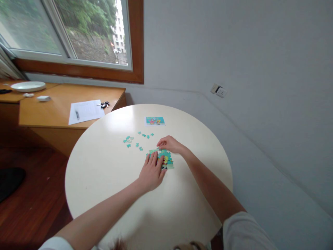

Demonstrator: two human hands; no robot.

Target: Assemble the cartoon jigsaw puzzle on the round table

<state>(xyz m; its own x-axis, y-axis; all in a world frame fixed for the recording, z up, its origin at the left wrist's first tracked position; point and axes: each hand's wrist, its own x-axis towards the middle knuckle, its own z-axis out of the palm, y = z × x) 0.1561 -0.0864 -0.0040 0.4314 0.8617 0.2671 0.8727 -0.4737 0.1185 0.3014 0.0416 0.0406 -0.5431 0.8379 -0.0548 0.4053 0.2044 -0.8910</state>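
A partly joined jigsaw puzzle point(169, 162) in teal with a yellow figure lies flat on the round white table point(111, 187). Across its left part rests my left hand point(151, 173), fingers stretched out, covering some of the picture. My right hand point(169, 143) is at the puzzle's far edge, thumb and fingertips pinched on a small puzzle piece point(157, 148). Whether that piece touches the joined part I cannot tell. To the left and beyond lie several loose teal puzzle pieces point(128, 139), some of them close together.
Farther back on the table is a small picture card point(155, 121) with similar colours. A wooden desk point(59, 114) at the left holds a paper sheet point(87, 110), keys point(105, 105), a small white box point(43, 98) and a white plate point(28, 86). A wall point(260, 104) stands at the right.
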